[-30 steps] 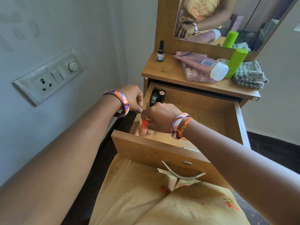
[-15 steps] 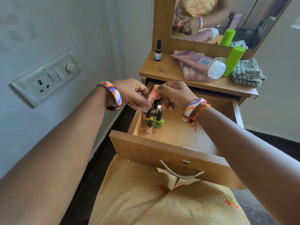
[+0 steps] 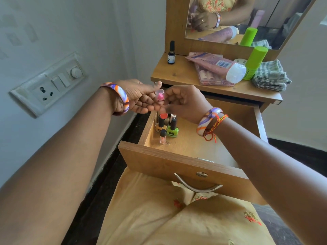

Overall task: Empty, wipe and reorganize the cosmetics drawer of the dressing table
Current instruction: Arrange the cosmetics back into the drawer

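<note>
Only one view here, the head cam, looking down at the drawer (image 3: 177, 163) pulled out over the lap. Both hands are up above its back-left corner, working one small lipstick (image 3: 160, 97) with a clear cap and pink tip. The left hand (image 3: 139, 98) has its fingers curled under it and thumb up by the cap; the right hand (image 3: 185, 101) pinches it from the other side. So both are grasping the same thing, neither is free.

Progress-wise, I'd say it's well into the reorganizing part. The drawer floor is mostly bare, and a little cluster stands upright in the left corner: a green polish (image 3: 172, 129), a yellow polish (image 3: 160, 127), a small gloss (image 3: 162, 137) in front, and a couple more behind that I can't make out.

Still waiting on the tabletop (image 3: 178, 75): a dark dropper bottle (image 3: 171, 53), a pink tube (image 3: 215, 65) lying on a clear case (image 3: 210, 80), a green can (image 3: 254, 62), plus a folded cloth (image 3: 270, 76). Can't tell from this whether wiping is finished, though the cloth being parked suggests so.
</note>
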`<state>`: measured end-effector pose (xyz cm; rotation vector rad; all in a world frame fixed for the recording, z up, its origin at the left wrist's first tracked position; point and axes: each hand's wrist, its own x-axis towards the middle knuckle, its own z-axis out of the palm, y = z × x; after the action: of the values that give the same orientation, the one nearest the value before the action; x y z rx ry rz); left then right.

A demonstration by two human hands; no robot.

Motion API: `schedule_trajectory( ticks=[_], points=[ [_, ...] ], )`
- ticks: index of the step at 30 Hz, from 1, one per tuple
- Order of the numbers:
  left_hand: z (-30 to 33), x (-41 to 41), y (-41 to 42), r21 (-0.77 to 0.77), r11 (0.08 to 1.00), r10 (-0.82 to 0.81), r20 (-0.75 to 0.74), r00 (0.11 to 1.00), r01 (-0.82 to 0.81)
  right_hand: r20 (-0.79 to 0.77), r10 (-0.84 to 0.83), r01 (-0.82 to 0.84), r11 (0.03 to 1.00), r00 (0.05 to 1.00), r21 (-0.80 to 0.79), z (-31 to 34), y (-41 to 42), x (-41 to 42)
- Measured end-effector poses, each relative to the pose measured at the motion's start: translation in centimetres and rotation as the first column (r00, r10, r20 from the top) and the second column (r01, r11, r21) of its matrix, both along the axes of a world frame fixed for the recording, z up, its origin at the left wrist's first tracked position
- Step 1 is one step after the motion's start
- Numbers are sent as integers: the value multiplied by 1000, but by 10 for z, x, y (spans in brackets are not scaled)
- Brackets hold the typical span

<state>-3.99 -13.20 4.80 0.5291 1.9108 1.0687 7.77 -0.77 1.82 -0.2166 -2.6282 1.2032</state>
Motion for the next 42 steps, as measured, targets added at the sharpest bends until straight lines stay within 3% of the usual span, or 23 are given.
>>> schedule_trajectory(
  ticks=[5,8,15,25,32,42],
  points=[
    [-6,-4,1,-25,998,-61,-89,994,59,76,1,33,897,997,-441,3,2,2],
    [-6,-2,-2,-27,989,-146,-92,985,144,79,7,34,862,997,-506,4,6,5],
    [-12,-4,-2,-33,979,-203,-158,966,200,84,-4,47,858,996,-511,6,8,4],
    [-8,9,-2,-113,973,-232,-495,837,203,187,-98,147,952,977,-267,15,3,-3],
    [-7,13,-3,-109,975,-224,-507,832,196,145,-177,194,974,973,-113,10,2,-4],
    [-13,4,-5,-182,948,-315,-408,857,261,193,-155,182,974,969,-132,11,8,-8]
  ],
)
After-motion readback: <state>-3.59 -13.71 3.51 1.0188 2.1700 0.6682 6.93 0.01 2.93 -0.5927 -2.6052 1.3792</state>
